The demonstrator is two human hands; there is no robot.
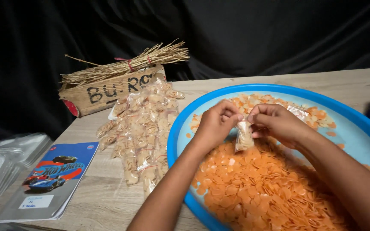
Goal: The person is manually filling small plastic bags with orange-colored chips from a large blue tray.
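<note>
Both hands, left hand (214,124) and right hand (275,122), pinch one small filled bag (244,137) with fingers closed; many packed bags (144,128) lie done (lots of orange crackers (262,188) remain).

The round tray (180,128) is bright blue at the rim and paler blue inside, heaped with orange crackers (258,188), a few of them cream. The small bag (244,137) between the hands is clear, showing pale beige pieces, as do the filled packets (144,128) on the light wood-grain bench (103,201). The notebook (50,182) has a blue cover with a red-and-orange flame pattern and a white label, and the straw bundle (125,66) is tan with red ties against a black cloth (258,34).
</note>
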